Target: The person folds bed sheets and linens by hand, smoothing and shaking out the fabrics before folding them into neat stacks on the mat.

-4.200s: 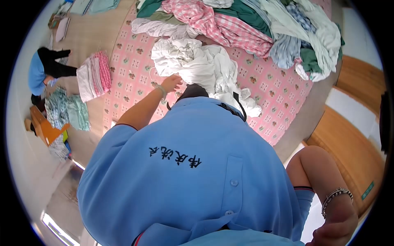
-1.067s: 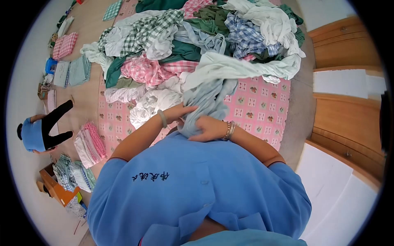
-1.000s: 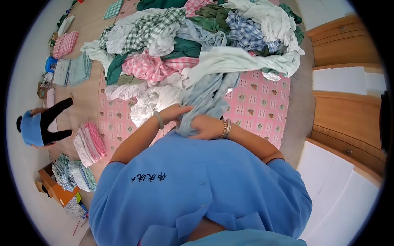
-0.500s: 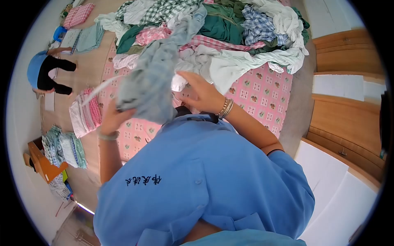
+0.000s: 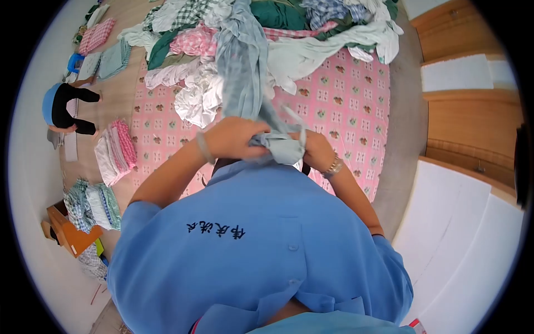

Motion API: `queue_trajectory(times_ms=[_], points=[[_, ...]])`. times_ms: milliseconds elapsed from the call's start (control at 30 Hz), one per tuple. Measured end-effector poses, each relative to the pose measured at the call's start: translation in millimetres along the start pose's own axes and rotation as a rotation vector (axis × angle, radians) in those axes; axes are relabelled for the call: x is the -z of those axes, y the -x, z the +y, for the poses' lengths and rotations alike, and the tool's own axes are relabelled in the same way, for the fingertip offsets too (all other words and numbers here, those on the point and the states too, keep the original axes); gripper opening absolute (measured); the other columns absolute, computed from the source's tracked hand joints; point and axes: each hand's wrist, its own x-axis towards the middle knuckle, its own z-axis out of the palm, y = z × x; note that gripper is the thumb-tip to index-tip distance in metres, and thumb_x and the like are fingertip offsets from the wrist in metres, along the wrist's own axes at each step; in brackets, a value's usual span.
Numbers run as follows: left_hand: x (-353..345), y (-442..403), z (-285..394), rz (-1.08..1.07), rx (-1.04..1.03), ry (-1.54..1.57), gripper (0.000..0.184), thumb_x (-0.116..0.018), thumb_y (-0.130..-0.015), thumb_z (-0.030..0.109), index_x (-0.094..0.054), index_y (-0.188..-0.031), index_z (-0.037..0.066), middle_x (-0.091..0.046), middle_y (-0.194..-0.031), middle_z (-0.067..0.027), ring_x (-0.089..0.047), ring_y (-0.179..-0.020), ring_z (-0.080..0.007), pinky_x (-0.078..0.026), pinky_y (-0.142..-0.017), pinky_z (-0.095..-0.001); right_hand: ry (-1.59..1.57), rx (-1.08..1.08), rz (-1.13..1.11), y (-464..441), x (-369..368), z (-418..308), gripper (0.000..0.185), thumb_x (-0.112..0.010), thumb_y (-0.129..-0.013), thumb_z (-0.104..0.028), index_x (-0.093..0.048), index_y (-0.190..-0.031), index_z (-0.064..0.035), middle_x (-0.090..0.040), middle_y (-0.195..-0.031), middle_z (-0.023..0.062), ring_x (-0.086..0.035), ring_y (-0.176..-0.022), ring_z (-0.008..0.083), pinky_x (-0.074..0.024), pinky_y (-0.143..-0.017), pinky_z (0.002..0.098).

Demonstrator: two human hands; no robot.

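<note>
A long pale blue-grey cloth [image 5: 242, 61] stretches from the laundry pile down to my hands, its near end bunched in front of my chest. My left hand [image 5: 236, 138] is closed around the bunched end, fingers wrapped over the folds. At the other side of that bunch, my right hand [image 5: 316, 151] grips its edge, with the fingers partly hidden by the cloth. A narrow white strip [image 5: 296, 119], blurred, loops up beside my right hand. What exactly the cloth is, I cannot tell.
Mixed green, checked and white laundry [image 5: 278, 16] lies heaped ahead on a pink patterned sheet [image 5: 350, 111]. Folded stacks [image 5: 115, 151] stand on the left floor. Farther left, a person [image 5: 69, 108] bends over. Wooden cabinets [image 5: 473, 122] line the right.
My left hand has moved right and my right hand has shifted right and slightly down. The cloth's near end, spread and blurred before, is now bunched between both hands.
</note>
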Motion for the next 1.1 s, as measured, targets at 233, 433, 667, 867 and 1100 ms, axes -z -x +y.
queue_trajectory(times_ms=[233, 433, 667, 867, 1100], points=[[-45, -25, 10, -0.311, -0.077, -0.192, 0.052, -0.066, -0.059, 0.045, -0.052, -0.097, 0.012, -0.057, -0.075, -0.0095, -0.056, -0.068, -0.0262, -0.041, -0.058, -0.0343, -0.215, -0.128, 0.160, 155, 51, -39, 0.033, -0.047, -0.064, 0.002, -0.056, -0.096, -0.0019, -0.058, -0.093, 0.0120, -0.055, -0.084, 0.0259, -0.0411, -0.075, 0.0335], [-86, -51, -71, 0.102, -0.328, -0.674, 0.020, -0.058, -0.072, 0.024, -0.058, -0.085, 0.008, -0.057, -0.084, -0.0097, -0.054, -0.087, -0.0255, -0.042, -0.075, -0.0326, -0.814, -0.552, 0.918, 204, 47, -121, 0.024, -0.055, -0.065, -0.001, -0.054, -0.088, 0.0042, -0.059, -0.088, 0.0061, -0.054, -0.082, 0.0126, -0.0421, -0.072, 0.0265], [-65, 100, -74, 0.699, 0.060, 0.692, 0.020, -0.041, -0.080, 0.009, -0.057, -0.088, -0.001, -0.056, -0.077, -0.0027, -0.049, -0.069, -0.0089, -0.041, -0.062, -0.0228, 0.438, -0.723, 0.202, 167, 53, -105, 0.049, -0.068, -0.066, -0.023, -0.050, -0.105, -0.0004, -0.054, -0.100, 0.0155, -0.055, -0.084, 0.0266, -0.0432, -0.073, 0.0302], [-110, 299, 5, 0.495, 0.226, 0.395, 0.013, -0.049, -0.073, 0.009, -0.056, -0.081, 0.001, -0.053, -0.067, -0.0135, -0.052, -0.059, -0.0218, -0.041, -0.055, -0.0301, 0.035, 0.097, -0.122, 74, -91, -192, 0.063, -0.067, -0.065, -0.032, -0.042, -0.115, -0.0024, -0.053, -0.099, 0.0189, -0.050, -0.090, 0.0329, -0.0381, -0.081, 0.0365], [-151, 383, 72, 0.618, 0.109, 0.011, 0.027, -0.063, -0.060, 0.009, -0.037, -0.054, 0.005, -0.040, -0.050, -0.0098, -0.043, -0.047, -0.0282, -0.033, -0.043, -0.0352, -0.210, 0.178, -0.319, 75, -279, -265, 0.043, -0.061, -0.068, -0.021, -0.048, -0.106, -0.0072, -0.057, -0.090, 0.0131, -0.056, -0.080, 0.0296, -0.0440, -0.069, 0.0345]])
